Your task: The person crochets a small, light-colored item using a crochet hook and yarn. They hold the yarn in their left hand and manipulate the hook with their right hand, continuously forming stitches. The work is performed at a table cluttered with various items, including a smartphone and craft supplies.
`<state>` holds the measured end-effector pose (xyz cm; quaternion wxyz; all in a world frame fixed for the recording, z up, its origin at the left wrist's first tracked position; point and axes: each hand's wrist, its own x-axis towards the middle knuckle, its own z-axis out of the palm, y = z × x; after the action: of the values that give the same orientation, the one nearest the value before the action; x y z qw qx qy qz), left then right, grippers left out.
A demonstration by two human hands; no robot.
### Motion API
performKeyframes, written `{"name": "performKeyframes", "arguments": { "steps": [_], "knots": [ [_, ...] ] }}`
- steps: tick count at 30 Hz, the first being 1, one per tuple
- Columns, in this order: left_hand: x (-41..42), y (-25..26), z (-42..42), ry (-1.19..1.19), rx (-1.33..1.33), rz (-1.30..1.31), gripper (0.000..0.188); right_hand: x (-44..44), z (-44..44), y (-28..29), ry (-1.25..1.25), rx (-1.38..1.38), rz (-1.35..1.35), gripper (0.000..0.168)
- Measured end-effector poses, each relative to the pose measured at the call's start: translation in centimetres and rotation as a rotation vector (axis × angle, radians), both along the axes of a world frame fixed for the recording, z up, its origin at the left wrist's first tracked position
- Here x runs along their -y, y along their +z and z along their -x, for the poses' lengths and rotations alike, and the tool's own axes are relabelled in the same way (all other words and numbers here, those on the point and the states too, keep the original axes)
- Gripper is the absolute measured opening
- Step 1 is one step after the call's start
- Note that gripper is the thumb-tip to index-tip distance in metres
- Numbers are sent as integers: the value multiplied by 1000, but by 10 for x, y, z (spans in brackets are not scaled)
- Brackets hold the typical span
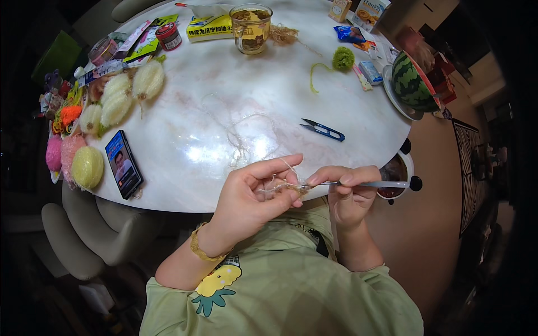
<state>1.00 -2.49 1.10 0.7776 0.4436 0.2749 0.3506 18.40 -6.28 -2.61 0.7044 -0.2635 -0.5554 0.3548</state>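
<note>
Between the thumb and fingers of my left hand [252, 191] is a small piece of crochet work [299, 190] in pale and brownish yarn. A strand loops over my raised left index finger. My right hand [353, 189] grips a crochet hook [378, 184] with a pale handle; its metal tip meets the work, and the fingers partly hide the stitches. Thin whitish yarn [241, 140] trails in loose loops over the table beyond my left hand. Blue thread snips [323, 129] lie on the tabletop, ahead of my right hand.
On the marble table [189, 96] a phone [124, 164] lies left, beside yarn balls [87, 167] and fluffy pale crocheted pieces [117, 98]. A glass mug of tea [251, 31] stands at the back. Right are a green yarn ball [344, 59] and a cut watermelon [414, 84] on a plate.
</note>
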Motion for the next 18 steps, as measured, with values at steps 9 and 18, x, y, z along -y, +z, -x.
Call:
{"name": "performKeyframes", "arguments": {
  "steps": [9,18],
  "knots": [
    [-2,1,0,-35,17,90,43,-5,-4,-8,120,-181,106,23],
    [-5,-5,2,-144,44,190,46,-7,8,-9,97,-306,232,16]
  ]
}}
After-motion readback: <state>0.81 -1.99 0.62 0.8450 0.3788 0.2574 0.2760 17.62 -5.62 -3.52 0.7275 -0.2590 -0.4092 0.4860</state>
